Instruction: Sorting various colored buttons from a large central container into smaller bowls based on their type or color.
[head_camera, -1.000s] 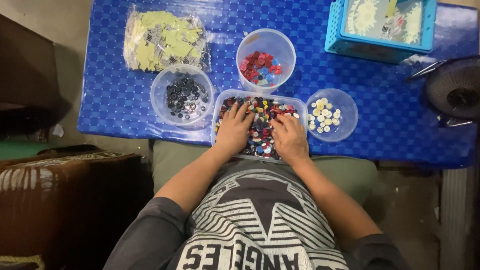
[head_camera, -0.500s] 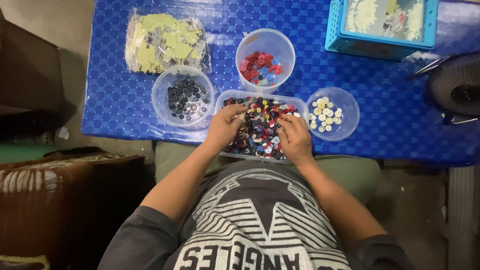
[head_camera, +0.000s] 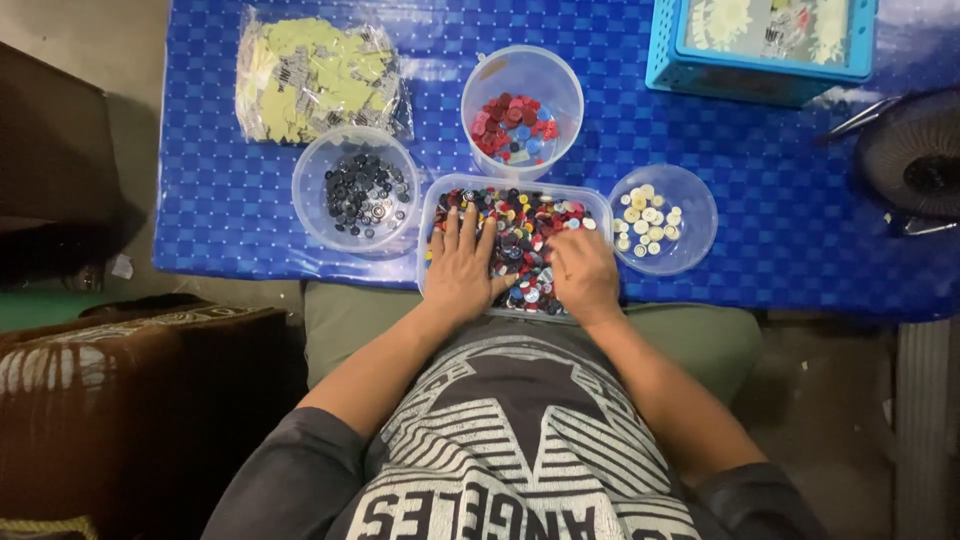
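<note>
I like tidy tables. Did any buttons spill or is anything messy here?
Nothing stands out. The mixed buttons stay inside the clear tray under the left hand and right hand. The three round tubs sit upright on the blue table.

Left hand (head_camera: 462, 268) now lies flat on the mixed buttons in the clear tray (head_camera: 515, 190), fingers spread and pointing up the table; half a second ago its fingers were curled and bunched at the tray's upper left, and a second ago it lay open further toward the middle; right hand (head_camera: 583, 272) has slid down toward the tray's near right corner, knuckles up, fingers tucked into the buttons; earlier it sat higher, near the tray's right rim beside the bowl of pale buttons (head_camera: 660, 220); more of the coloured buttons now show between the two hands.
</note>
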